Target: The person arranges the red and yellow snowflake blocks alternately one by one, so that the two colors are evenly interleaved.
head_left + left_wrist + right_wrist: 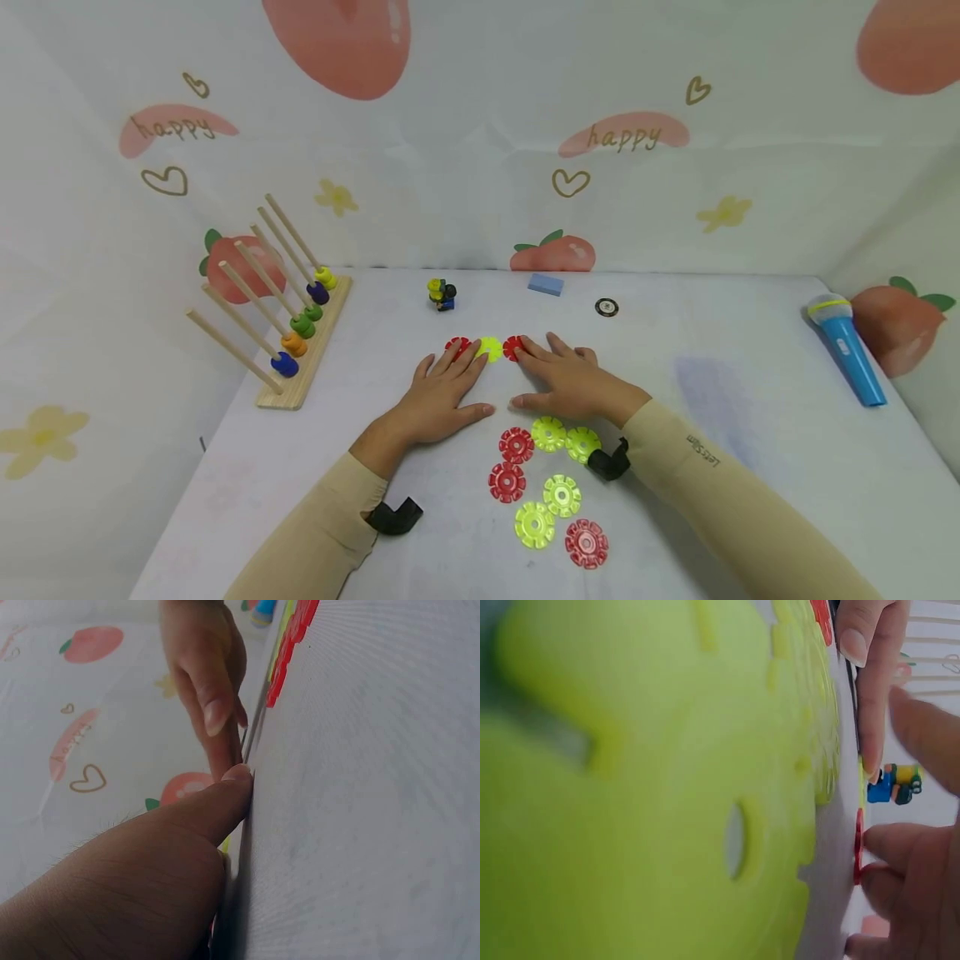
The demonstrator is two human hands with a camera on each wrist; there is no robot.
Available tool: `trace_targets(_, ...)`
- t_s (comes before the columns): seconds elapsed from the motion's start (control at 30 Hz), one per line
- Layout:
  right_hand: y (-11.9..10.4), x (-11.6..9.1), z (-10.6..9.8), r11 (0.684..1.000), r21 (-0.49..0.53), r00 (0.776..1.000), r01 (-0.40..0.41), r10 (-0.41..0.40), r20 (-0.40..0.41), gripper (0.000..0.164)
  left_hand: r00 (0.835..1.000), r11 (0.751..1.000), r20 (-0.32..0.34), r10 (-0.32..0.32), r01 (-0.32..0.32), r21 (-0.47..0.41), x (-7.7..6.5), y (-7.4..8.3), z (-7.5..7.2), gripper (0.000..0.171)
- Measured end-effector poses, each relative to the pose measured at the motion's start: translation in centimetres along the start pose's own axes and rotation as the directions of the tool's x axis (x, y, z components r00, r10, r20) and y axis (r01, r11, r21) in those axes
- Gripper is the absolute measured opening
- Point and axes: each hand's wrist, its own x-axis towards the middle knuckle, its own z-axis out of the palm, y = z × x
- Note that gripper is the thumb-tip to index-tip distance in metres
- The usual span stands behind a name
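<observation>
Three flat, notched plastic discs lie in a row: a red one [453, 342] on the left, a yellow-green one [491, 343] in the middle and a red one [511, 343] on the right. My left hand [441, 402] rests palm down with fingers extended over the left red disc and the edge of the middle one, hiding part of them. Spread out flat, my right hand [570, 385] has its fingertips on the right red disc, seen edge-on [859, 859] in the right wrist view. Both thumbs point inward towards each other.
Nearer lie several loose yellow-green discs [543, 508] and red discs [507, 493]. A wooden peg rack [303, 375] with coloured beads stands left. Behind are a small toy figure [442, 295], a blue block [545, 285] and a black-and-white chip [598, 307]. A blue toy microphone [851, 358] lies right.
</observation>
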Motion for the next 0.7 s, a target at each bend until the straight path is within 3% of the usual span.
trace_targets(0.1,0.0,-0.5,-0.7,0.988,0.152,0.999,0.017,-0.013,-0.031,0.088,1.0,1.0,-0.001,-0.002,0.002,-0.013,-0.1,-0.1,0.1,0.087)
trace_targets(0.17,0.2,-1.5,-1.5,0.945,0.323,0.997,0.046,-0.023,-0.074,0.08,1.0,1.0,-0.002,-0.002,0.002,-0.02,-0.1,-0.1,0.2,0.087)
trace_targets(0.23,0.6,-2.9,-2.2,0.861,0.499,0.992,0.095,-0.037,-0.125,0.067,1.0,1.0,-0.006,-0.001,0.001,-0.015,-0.1,-0.1,0.2,0.087)
trace_targets(0.3,1.2,-4.6,-2.5,0.743,0.648,0.982,0.168,-0.066,-0.178,0.054,1.0,1.0,-0.008,-0.001,0.001,-0.007,-0.1,-0.1,0.2,0.086)
trace_targets(0.37,1.9,-6.2,-2.4,0.632,0.737,0.968,0.239,-0.096,-0.232,0.046,1.0,1.0,-0.01,0.0,0.0,-0.003,-0.1,-0.1,0.1,0.086)
trace_targets(0.43,2.6,-7.6,-1.7,0.545,0.784,0.954,0.296,-0.122,-0.275,0.045,1.0,1.0,-0.01,-0.001,0.001,-0.007,-0.2,-0.1,0.0,0.086)
trace_targets(0.47,2.9,-8.1,-1.3,0.516,0.799,0.95,0.309,-0.126,-0.286,0.046,1.0,1.0,-0.008,-0.003,0.003,-0.007,-0.2,-0.1,0.0,0.085)
trace_targets(0.53,3.6,-9.2,-0.1,0.489,0.813,0.948,0.316,-0.128,-0.291,0.049,1.0,1.0,-0.005,-0.007,0.007,-0.008,-0.2,-0.1,0.0,0.085)
trace_targets(0.6,4.2,-10.0,1.2,0.498,0.814,0.953,0.299,-0.114,-0.28,0.05,1.0,1.0,-0.002,-0.009,0.009,-0.009,-0.2,-0.1,0.0,0.086)
trace_targets(0.63,4.4,-10.3,1.8,0.515,0.806,0.955,0.292,-0.11,-0.276,0.05,1.0,1.0,0.0,-0.009,0.009,-0.008,-0.2,-0.1,0.0,0.086)
trace_targets(0.7,4.8,-10.8,2.8,0.592,0.752,0.954,0.289,-0.109,-0.281,0.049,1.0,1.0,0.0,-0.006,0.006,-0.008,-0.2,-0.1,0.1,0.086)
